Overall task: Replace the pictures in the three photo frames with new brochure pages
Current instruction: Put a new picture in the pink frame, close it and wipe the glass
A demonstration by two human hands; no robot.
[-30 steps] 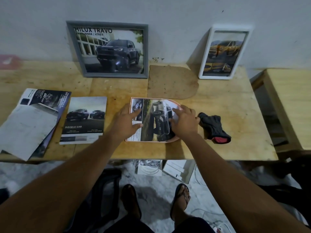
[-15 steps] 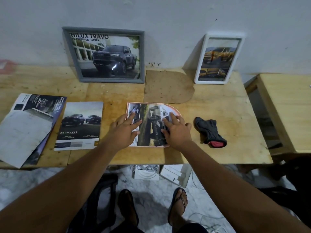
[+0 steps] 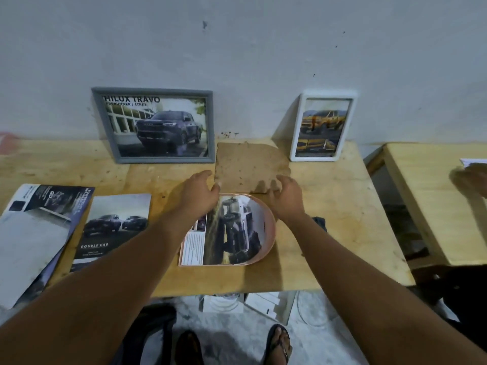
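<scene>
A pink frame [image 3: 268,246] with one rounded end lies flat in the middle of the wooden table [image 3: 329,206], a brochure page of a dark truck [image 3: 234,233] resting in it. Just behind it lies its brown backing board [image 3: 247,164]. My left hand [image 3: 197,192] is at the board's near left corner and my right hand [image 3: 286,196] at its near right edge, fingers spread and curled around it. A grey frame [image 3: 155,125] with a dark pickup picture and a white frame [image 3: 324,127] with a yellow truck picture lean against the wall.
Brochures lie at the left: a "Double Cab" booklet [image 3: 113,227] and a loose stack [image 3: 34,233]. A dark cloth [image 3: 320,222] peeks out behind my right forearm. A second wooden table [image 3: 434,201] stands at the right, another person's hand [image 3: 471,179] over it.
Both hands left the brochure page in the pink frame and moved back to the brown backing board. The camera tilted up and came closer.
</scene>
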